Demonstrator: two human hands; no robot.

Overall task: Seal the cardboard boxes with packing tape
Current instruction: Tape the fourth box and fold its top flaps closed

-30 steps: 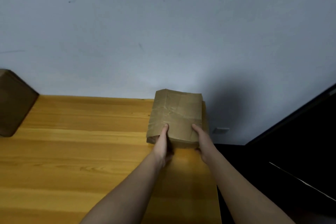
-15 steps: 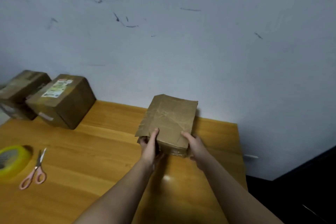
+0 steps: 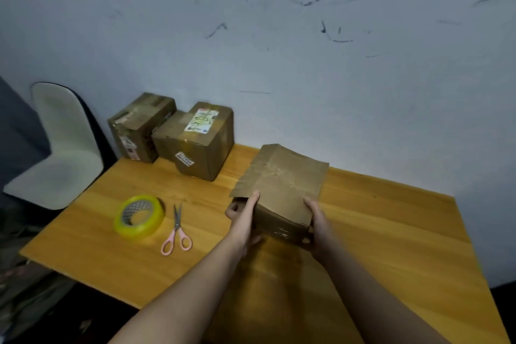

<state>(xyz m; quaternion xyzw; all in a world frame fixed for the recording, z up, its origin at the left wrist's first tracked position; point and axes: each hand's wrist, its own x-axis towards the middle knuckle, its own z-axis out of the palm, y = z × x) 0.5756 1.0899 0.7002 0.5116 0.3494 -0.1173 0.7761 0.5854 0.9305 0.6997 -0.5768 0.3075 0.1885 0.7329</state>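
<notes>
A small brown cardboard box [image 3: 282,190] with old clear tape across its top is held above the middle of the wooden table [image 3: 391,232]. My left hand [image 3: 243,218] grips its left side, thumb on top and fingers curled underneath. My right hand [image 3: 317,225] grips its right near corner the same way. A yellow-rimmed roll of packing tape [image 3: 138,215] lies left of the box, and pink-handled scissors [image 3: 176,232] lie between the roll and my left hand. Two taped cardboard boxes [image 3: 195,139] with labels stand at the table's back left by the wall.
A pale plastic chair [image 3: 58,148] stands off the table's left edge. A scuffed grey-white wall [image 3: 307,64] rises right behind the table. The floor to the left and right of the table is dark.
Both hands have carried the box leftward over the table. The view has swung left, bringing the tape roll, scissors, both labelled boxes and the chair fully into sight.
</notes>
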